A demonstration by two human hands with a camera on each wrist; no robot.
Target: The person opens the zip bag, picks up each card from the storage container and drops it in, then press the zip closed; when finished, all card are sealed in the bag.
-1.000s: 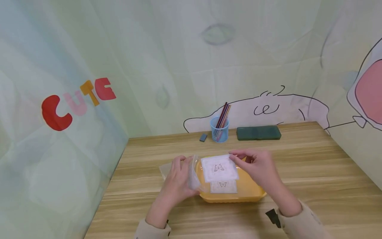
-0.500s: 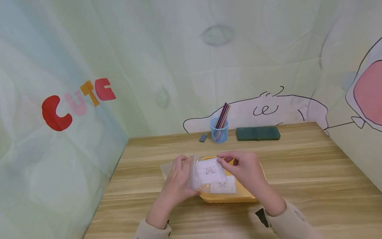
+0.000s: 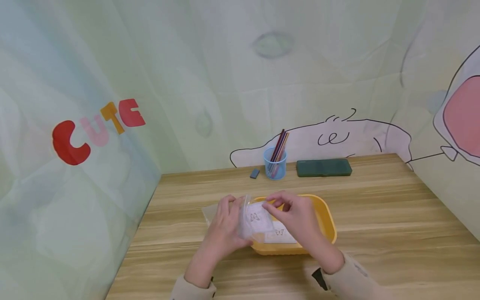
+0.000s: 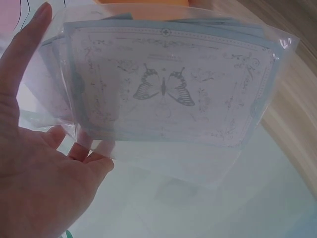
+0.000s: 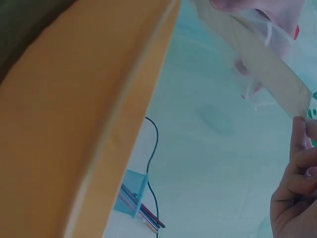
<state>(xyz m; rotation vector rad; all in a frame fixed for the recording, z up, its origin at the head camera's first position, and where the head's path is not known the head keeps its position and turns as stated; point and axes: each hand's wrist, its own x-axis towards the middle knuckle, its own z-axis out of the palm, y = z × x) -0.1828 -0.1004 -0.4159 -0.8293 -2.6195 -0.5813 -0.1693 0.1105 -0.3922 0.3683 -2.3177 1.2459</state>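
My left hand grips a clear zip bag whose mouth faces right. Within the bag, the left wrist view shows cards with a butterfly print and ornate border. Between thumb and fingers, my right hand pinches the right corner of a white butterfly card. The card's left part lies inside the bag's mouth; the right wrist view shows this card nearly edge-on. Below it, a second butterfly card lies in the yellow tray, partly covered by the held card and right hand.
Behind the tray stands a light blue cup of pencils. A small blue-grey eraser-like block lies to its left, a dark green case to its right. The wooden table ends at a printed curtain.
My right hand has moved left, carrying the card from over the tray into the bag's mouth. The left hand and bag have stayed nearly still.
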